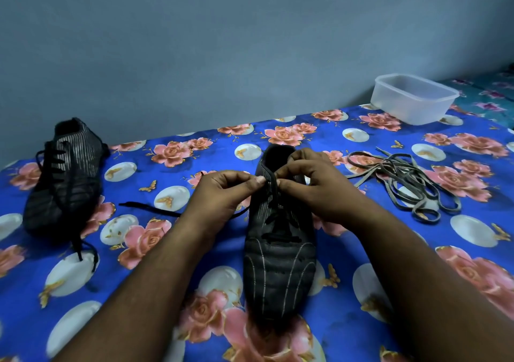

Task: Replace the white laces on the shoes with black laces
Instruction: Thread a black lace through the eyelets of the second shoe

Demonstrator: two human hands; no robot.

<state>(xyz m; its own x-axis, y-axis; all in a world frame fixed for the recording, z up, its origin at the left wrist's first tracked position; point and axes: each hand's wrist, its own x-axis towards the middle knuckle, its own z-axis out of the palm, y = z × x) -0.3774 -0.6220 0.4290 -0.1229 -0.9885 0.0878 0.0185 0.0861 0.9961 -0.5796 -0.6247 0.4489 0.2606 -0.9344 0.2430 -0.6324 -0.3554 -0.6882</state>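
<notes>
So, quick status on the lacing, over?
Left hand and right hand both pinching the black lace at the near shoe's top eyelets. Far shoe already laced black. Old laces lie aside, nothing blocking.

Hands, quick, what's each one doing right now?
Left hand: pinching the black lace at the shoe top.
Right hand: pinching the same lace.

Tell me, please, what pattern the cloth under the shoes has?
Blue cloth with pink roses and white ovals; head view.
</notes>
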